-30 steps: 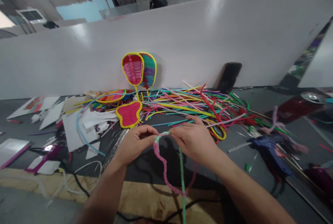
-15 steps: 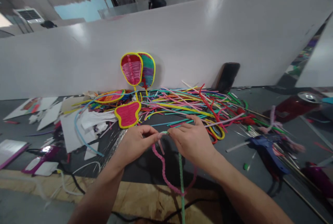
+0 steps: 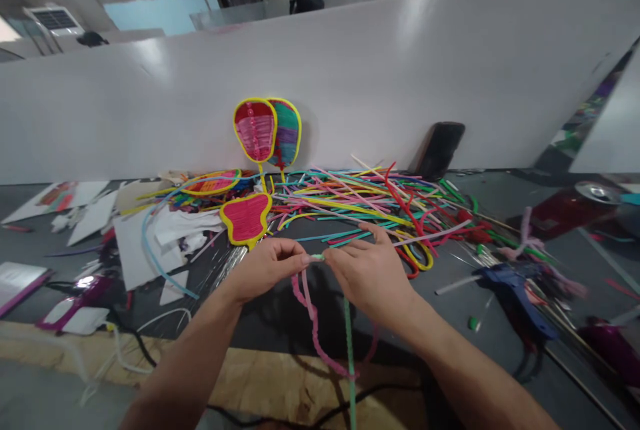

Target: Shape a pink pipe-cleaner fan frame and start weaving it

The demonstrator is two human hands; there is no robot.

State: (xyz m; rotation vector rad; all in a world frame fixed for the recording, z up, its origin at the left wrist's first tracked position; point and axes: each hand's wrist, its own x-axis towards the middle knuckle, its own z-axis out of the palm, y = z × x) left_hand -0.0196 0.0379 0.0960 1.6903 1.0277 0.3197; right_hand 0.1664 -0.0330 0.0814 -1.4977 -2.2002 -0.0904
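Over the dark tabletop, my left hand (image 3: pixel 267 269) pinches a pink pipe cleaner (image 3: pixel 316 333) between thumb and fingertips. My right hand (image 3: pixel 373 269) is closed close beside it, gripping a green pipe cleaner (image 3: pixel 349 330) that hangs straight down past the table edge. Pink and green meet in the short gap between my fingertips. Below the hands the pink one droops in a twisted loop, with a short straight pink end beside it. The green strand crosses the bottom of this loop. My right palm hides part of both strands.
Behind my hands lies a heap of coloured pipe cleaners (image 3: pixel 345 200). Yellow-rimmed fans (image 3: pixel 256 130) lean on the white partition (image 3: pixel 360 83), near a phone (image 3: pixel 440 149). A blue glue gun (image 3: pixel 517 297) and a red can (image 3: pixel 573 210) are at right; paper scraps (image 3: pixel 140 247) at left.
Both hands stay almost in place, still pinching. The short pink end under my left fingertips has swung and now hangs longer and straighter. The view has shifted slightly.
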